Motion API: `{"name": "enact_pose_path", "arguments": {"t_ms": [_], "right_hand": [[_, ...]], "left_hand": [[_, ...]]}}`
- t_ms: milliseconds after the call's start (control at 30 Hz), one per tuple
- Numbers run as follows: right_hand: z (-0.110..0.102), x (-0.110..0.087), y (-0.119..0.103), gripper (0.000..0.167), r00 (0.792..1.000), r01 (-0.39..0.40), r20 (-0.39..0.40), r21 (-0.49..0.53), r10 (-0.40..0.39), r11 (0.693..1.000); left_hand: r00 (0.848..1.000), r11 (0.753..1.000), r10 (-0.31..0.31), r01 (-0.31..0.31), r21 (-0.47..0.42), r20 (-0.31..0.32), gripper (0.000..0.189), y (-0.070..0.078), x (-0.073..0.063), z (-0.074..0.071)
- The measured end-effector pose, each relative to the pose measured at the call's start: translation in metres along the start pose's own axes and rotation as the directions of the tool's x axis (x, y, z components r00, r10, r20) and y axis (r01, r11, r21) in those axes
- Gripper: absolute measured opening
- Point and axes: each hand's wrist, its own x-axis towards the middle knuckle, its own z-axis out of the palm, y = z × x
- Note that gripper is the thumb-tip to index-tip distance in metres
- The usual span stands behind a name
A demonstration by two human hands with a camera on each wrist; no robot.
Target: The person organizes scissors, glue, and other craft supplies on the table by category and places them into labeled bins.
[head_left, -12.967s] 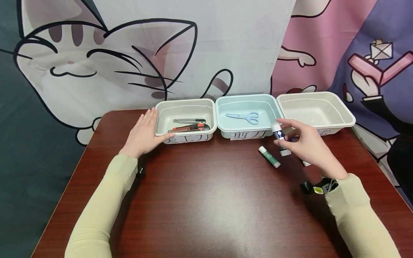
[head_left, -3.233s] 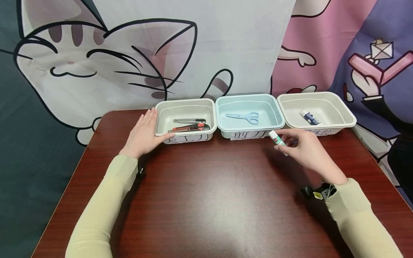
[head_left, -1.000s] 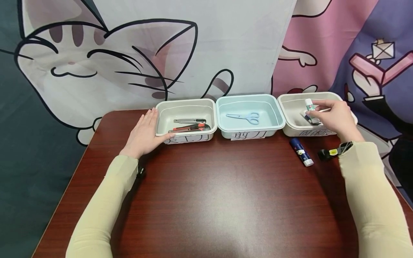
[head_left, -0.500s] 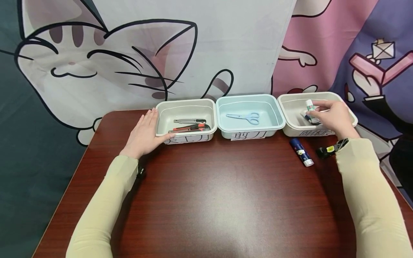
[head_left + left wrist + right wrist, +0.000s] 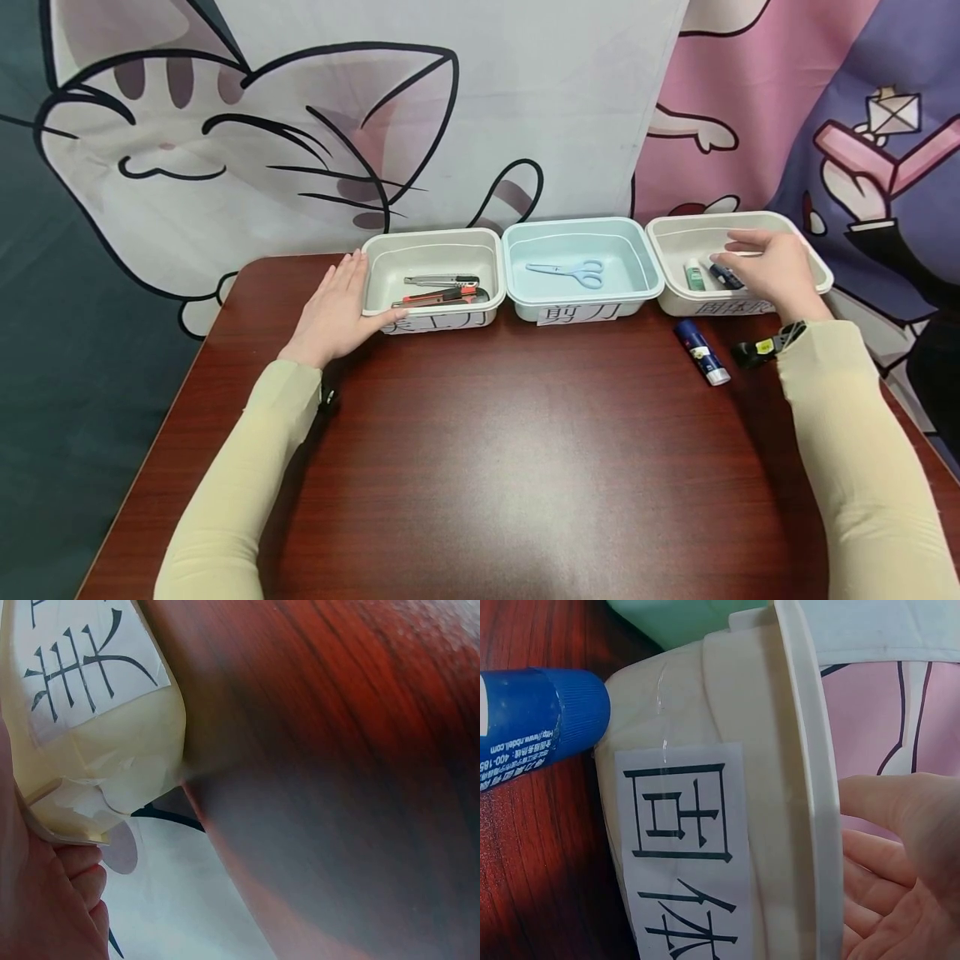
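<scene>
My right hand (image 5: 772, 267) hovers over the right cream bin (image 5: 675, 293) with its fingers apart and nothing between them. Inside that bin lie a green-and-white glue stick (image 5: 694, 276) and a navy glue stick (image 5: 726, 277), the latter partly behind the fingers. A larger blue glue stick (image 5: 702, 353) with a white end lies on the table in front; the right wrist view shows its blue ribbed end (image 5: 585, 709) close to the bin wall. My left hand (image 5: 330, 310) rests flat-fingered against the left cream bin (image 5: 371, 283), thumb along its front rim.
Several utility knives (image 5: 442, 296) lie in the left bin. Between the cream bins stands a light blue bin (image 5: 525, 304) holding blue scissors (image 5: 577, 272). All three bins carry handwritten paper labels and stand along the table's (image 5: 480, 450) back edge, before a printed cloth (image 5: 570, 100).
Thirteen seconds ago the right hand held the navy glue stick, later the green one. Both now lie in the right bin; the green one left the fingers within the last half second. Left hand unmoved.
</scene>
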Motion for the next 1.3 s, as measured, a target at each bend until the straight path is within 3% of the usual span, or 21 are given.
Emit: {"name": "enact_pose_path", "arguments": {"t_ms": [367,600,867,1300], "right_hand": [[-0.004,-0.007,-0.007,0.06,0.998,0.041,-0.039,0.021,-0.041,0.999],[-0.008,-0.016,-0.014,0.06,0.997,0.038,-0.062,0.054,-0.035,0.998],[-0.013,-0.025,-0.023,0.063,0.997,0.01,-0.072,0.027,-0.008,1.0],[-0.019,-0.039,-0.03,0.06,0.994,0.06,-0.09,0.037,-0.056,0.998]], "left_hand": [[1.0,1.0,0.002,-0.002,-0.006,0.008,0.12,0.0,-0.001,-0.001],[1.0,1.0,0.004,-0.004,-0.002,0.006,0.12,0.001,0.0,-0.001],[1.0,1.0,-0.004,0.004,-0.012,0.015,0.12,0.002,-0.002,-0.002],[1.0,1.0,-0.008,0.008,-0.012,0.019,0.121,0.002,-0.002,-0.002]]}}
